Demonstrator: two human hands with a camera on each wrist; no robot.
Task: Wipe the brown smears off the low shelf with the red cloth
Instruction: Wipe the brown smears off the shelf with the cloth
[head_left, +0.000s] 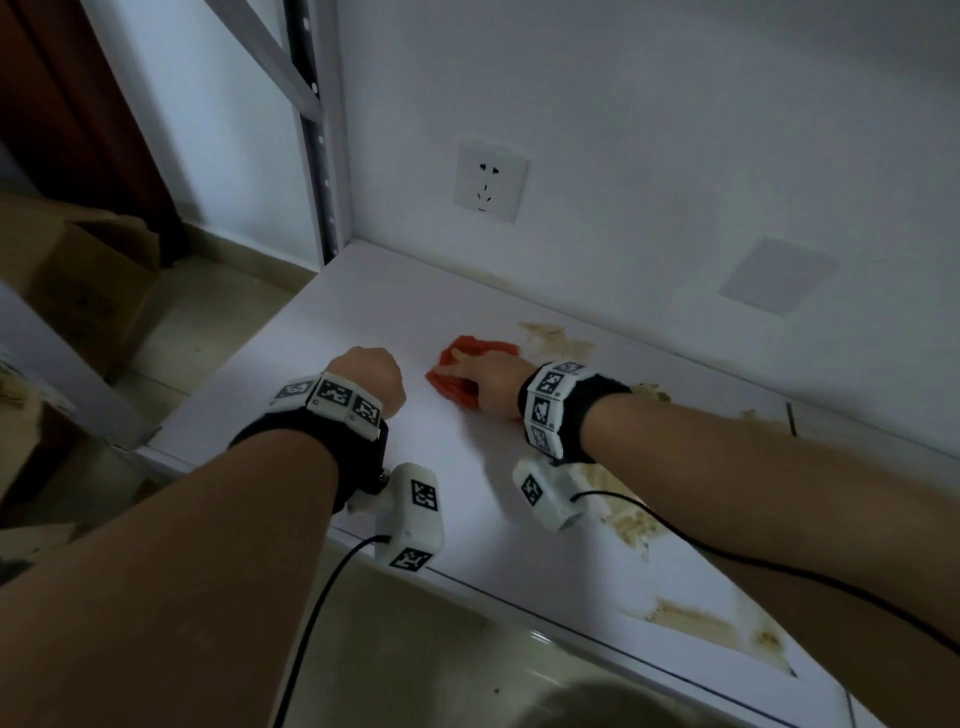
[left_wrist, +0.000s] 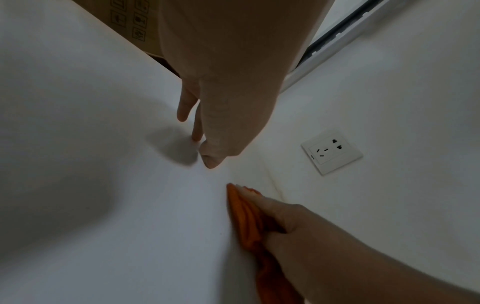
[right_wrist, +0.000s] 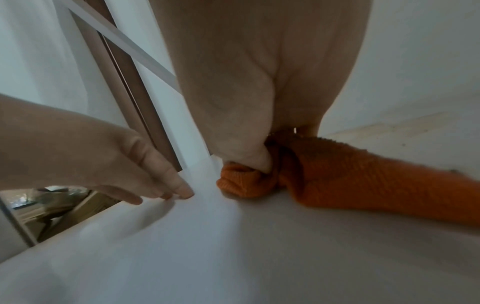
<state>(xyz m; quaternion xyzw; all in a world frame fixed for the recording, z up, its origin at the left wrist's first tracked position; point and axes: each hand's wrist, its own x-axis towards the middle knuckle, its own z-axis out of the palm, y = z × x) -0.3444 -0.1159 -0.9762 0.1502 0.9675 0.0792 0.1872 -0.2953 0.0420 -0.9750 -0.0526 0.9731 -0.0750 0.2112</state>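
Your right hand (head_left: 493, 382) grips the bunched red cloth (head_left: 457, 371), pressing it on the low white shelf (head_left: 322, 322); your left hand (head_left: 371, 379) rests relaxed, straight fingertips (right_wrist: 185, 190) touching the shelf just beside it; brown smears (head_left: 556, 338) lie behind and right of the cloth; wall socket (head_left: 491, 183) above.

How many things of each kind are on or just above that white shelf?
Hands: 2, left hand and right hand
Red cloth: 1
Wall socket: 1
Blank wall plate: 1
Total: 5
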